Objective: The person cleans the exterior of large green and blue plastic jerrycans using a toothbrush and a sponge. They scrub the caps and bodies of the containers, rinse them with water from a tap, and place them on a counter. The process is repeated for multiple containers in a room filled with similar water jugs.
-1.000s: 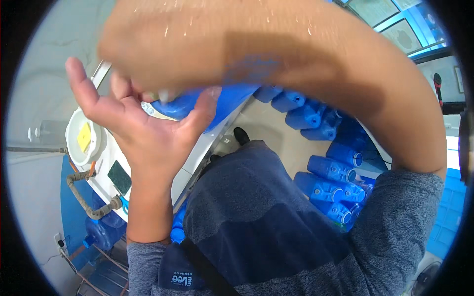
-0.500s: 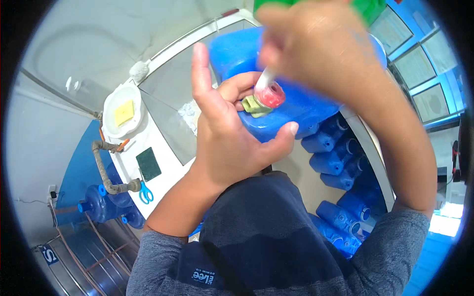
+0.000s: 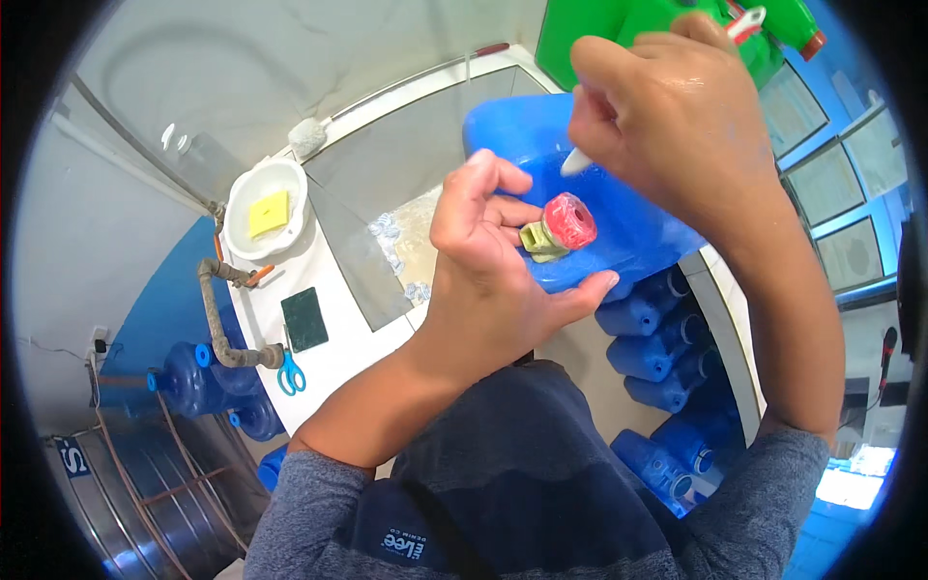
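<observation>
White bowl (image 3: 253, 224) with a yellow square sponge (image 3: 268, 213) sits at the counter (image 3: 338, 333) left end. Left hand (image 3: 488, 280) grips the blue jug (image 3: 590, 208) by its red-capped neck (image 3: 568, 222). Right hand (image 3: 677, 126) is clenched on a white tool (image 3: 580, 160) touching the jug. Green container (image 3: 619, 29) sits behind.

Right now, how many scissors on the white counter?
1: blue-handled scissors at the white counter's near-left edge, beside the dark green scrub pad. Arms and the held blue jug may hide others.
</observation>
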